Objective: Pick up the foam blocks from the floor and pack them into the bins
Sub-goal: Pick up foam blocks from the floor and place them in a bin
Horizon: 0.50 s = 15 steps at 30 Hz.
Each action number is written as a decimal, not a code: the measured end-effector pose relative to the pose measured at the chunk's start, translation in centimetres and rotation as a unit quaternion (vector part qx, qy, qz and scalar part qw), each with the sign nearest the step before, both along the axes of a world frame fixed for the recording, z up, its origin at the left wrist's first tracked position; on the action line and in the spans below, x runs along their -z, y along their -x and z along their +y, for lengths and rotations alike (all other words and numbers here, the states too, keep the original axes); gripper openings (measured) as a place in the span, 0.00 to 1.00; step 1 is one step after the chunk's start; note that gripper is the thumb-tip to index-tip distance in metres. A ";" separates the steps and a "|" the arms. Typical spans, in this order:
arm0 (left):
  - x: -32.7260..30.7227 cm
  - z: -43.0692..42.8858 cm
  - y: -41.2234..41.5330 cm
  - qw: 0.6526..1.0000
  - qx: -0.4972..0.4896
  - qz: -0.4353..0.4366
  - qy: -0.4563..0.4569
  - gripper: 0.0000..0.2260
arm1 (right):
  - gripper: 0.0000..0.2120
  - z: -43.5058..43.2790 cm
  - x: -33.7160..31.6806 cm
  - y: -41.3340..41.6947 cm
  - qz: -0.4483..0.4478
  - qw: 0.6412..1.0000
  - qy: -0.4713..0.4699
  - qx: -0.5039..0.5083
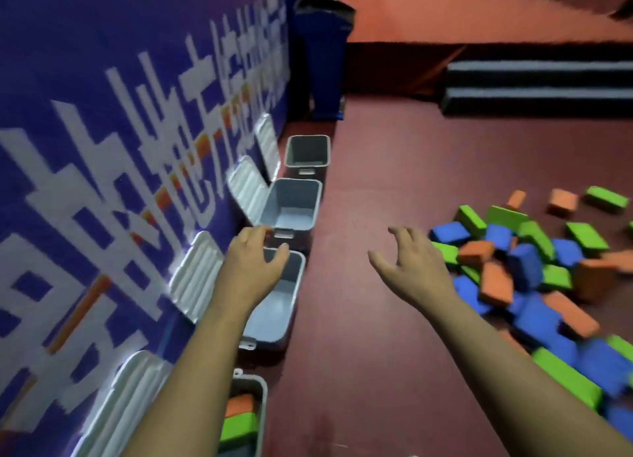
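Observation:
A pile of blue, green and orange foam blocks (pixel 524 271) lies on the red floor at the right. Several grey bins stand in a row along the blue wall, lids tipped back. The nearest bin (pixel 262 412) holds orange and green blocks. The second bin (pixel 294 295), third bin (pixel 310 199) and far bin (pixel 306 151) look empty. My left hand (pixel 251 264) hovers over the second bin's far end, fingers relaxed, holding nothing. My right hand (pixel 409 264) is spread open above the floor, just left of the pile.
A blue banner wall (pixel 113 148) with white lettering runs along the left. White bin lids (pixel 195 278) lean against it. A blue padded post (pixel 323 62) stands at the wall's far end. Black steps (pixel 537 90) lead to a raised red platform at the back right.

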<state>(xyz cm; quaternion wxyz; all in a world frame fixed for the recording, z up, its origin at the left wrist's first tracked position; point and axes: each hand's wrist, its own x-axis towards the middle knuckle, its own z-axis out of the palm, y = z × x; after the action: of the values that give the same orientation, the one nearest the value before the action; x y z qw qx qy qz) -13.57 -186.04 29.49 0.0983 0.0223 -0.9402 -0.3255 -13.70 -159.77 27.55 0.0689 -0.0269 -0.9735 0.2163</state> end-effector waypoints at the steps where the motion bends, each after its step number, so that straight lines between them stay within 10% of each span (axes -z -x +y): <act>1: 0.1 3.1 0.5 0.999 0.035 0.005 -0.001 0.17 | 0.31 3.0 -0.2 -1.2 0.002 0.999 -0.002 0.032; 15: 4.5 53.6 -7.2 0.910 0.413 0.010 0.044 0.21 | 0.39 45.3 4.0 -25.5 -0.027 0.936 -0.039 0.349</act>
<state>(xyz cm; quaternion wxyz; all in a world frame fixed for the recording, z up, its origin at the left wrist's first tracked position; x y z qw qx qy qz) -6.38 -132.43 25.00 -0.0342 -0.3755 -0.8779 -0.2953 11.82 -114.45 23.54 0.1150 -0.3679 -0.9121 0.1396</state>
